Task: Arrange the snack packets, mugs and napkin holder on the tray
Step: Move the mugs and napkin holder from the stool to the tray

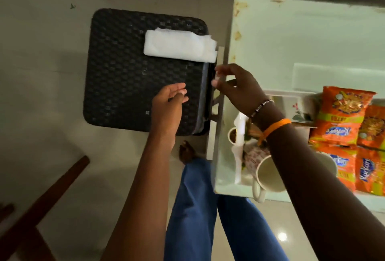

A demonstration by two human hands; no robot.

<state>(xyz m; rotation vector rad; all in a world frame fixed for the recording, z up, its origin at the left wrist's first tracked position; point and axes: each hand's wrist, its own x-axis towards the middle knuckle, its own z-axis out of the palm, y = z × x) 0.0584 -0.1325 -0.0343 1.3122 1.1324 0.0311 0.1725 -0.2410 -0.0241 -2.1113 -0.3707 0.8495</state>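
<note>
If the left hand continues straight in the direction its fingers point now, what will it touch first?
The left hand points right, across the dark woven stool top. It would probably first meet the stool's right edge, then the right hand just beyond it. Their heights are hard to judge from above, so it might pass over that edge.

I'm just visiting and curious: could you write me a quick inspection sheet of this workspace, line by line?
Surface: pale glass table, with rusty spots along its far left edge.
Job's things: orange snack packets lie on the white tray; a cream mug lies on its side beside a patterned mug; the napkin holder is not clearly made out.
Clutter: folded white napkins on a dark woven stool.
Hands: left hand hovers over the stool, fingers relaxed; right hand has curled fingers at the table's edge, grip unclear.
Cables: nothing seen.
Surroundings: tiled floor, brown wooden furniture at lower left.
</note>
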